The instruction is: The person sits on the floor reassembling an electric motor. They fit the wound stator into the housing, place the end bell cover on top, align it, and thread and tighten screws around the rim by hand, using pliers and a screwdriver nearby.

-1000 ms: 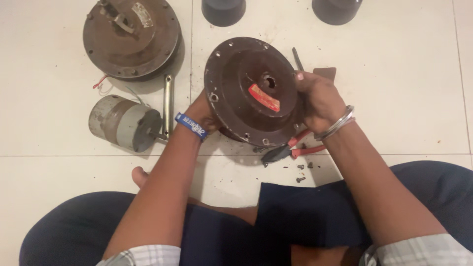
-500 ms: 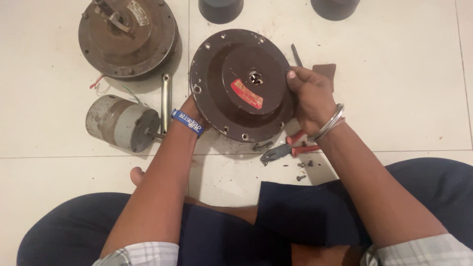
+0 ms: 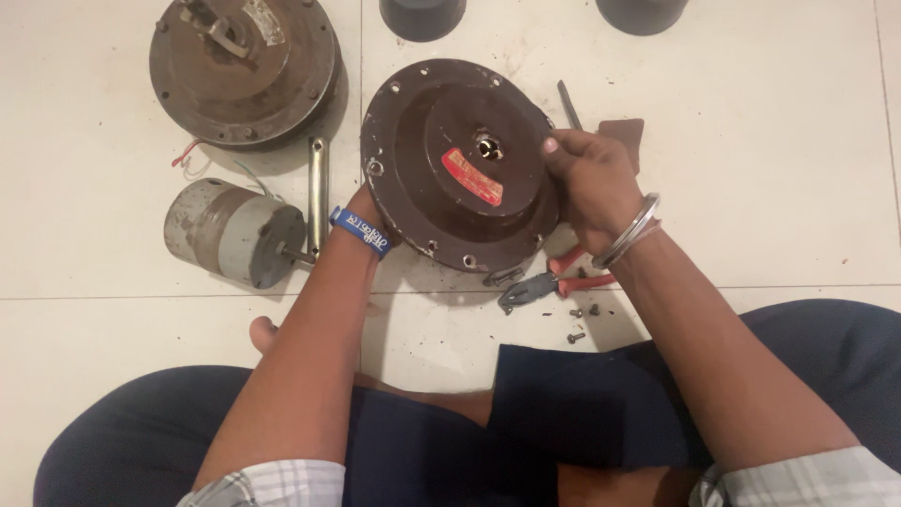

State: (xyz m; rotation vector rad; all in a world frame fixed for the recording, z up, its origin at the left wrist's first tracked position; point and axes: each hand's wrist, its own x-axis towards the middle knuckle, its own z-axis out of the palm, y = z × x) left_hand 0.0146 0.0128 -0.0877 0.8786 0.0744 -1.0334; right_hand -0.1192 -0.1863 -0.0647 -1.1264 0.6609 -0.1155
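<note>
A round dark brown motor cover [image 3: 441, 169] with a red label and a centre hole is held tilted above the tiled floor. My left hand [image 3: 361, 208] grips its lower left rim from behind; only part of that hand shows, with a blue wristband below it. My right hand [image 3: 587, 178], with a metal bangle on the wrist, grips the cover's right rim, fingers over the front face.
A second round brown motor housing [image 3: 246, 66] lies at the top left. A grey cylindrical motor core [image 3: 235, 233] with wires sits left, a metal rod [image 3: 318, 192] beside it. Red-handled pliers [image 3: 549, 282] and loose screws [image 3: 574, 336] lie under the cover. Two dark round objects [image 3: 422, 17] sit at the top edge.
The cover has been shifted left and down toward the floor, tilting flatter. My right hand slid along its right rim; my left hand stays behind the lower left edge.
</note>
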